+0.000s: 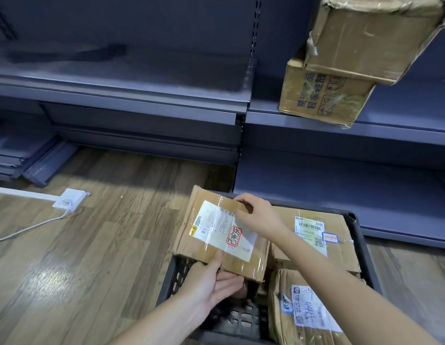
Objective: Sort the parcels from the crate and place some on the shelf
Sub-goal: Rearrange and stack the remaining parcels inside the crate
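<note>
The flat brown cardboard parcel with the white shipping label and red stamp [222, 235] is held up over the far-left corner of the dark grey slatted plastic crate [363, 247], label facing up. Its long axis runs from the crate's far-left corner toward the crate's middle, tilted a little down toward the person. The left hand [211, 282] clamps the near edge, thumb on top of the label's lower margin and fingers [231, 278] curled under the cardboard. The right hand [262, 217] pinches the far edge from above, its fingers closed on the rim. So both hands are closed on the same parcel, one at each long side, neither free.

Still inside the crate lie a brown box with a white label and blue stamp [313, 235] along the right wall, and a crumpled brown parcel with handwriting on its label [308, 310] at the near-right corner.

Beyond, the blue-grey metal shelf [141, 95] rises ahead; its right bay already carries two stacked cardboard boxes [341, 78]. The bare left bay lies straight ahead and above the held parcel, so I judge the lift goes up and forward.
</note>
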Motion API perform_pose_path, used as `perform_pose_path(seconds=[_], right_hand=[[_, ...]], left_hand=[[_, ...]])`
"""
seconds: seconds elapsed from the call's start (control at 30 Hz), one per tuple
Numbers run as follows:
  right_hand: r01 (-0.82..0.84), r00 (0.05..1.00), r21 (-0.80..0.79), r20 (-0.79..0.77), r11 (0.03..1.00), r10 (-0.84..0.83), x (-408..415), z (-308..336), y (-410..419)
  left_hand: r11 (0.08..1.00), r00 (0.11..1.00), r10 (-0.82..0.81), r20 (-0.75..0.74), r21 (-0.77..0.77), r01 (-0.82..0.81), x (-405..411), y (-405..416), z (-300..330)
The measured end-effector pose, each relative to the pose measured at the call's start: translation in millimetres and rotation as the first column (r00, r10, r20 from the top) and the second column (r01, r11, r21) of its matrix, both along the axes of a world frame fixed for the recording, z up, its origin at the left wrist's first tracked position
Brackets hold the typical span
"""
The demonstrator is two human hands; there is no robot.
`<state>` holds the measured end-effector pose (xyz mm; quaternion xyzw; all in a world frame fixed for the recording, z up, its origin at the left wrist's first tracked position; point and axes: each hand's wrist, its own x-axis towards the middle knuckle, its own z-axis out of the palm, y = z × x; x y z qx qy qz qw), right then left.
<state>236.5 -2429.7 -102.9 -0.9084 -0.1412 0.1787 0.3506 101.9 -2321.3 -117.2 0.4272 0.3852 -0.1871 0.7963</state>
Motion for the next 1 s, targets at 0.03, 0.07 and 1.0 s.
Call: perform_pose_path(seconds=[0.03, 0.07, 1.0], right_hand=[[-0.007, 1.0, -0.023, 0.0, 1.0, 0.007, 3, -6, 1], [-0.008, 1.0, -0.047, -0.011, 0.999, 0.007, 6, -12, 1], [-0.303, 0.922, -0.489, 0.066, 0.818, 0.381, 16, -98, -5]], left_hand=[[0.999, 1.0, 0.013, -0.017, -0.028, -0.014, 6, 2, -6], [0.998, 0.999, 0.013, -0.037, -0.059, -0.016, 12, 2, -10], [0.79, 0.889, -0.397, -0.229, 0.409, 0.458, 82, 14, -92]])
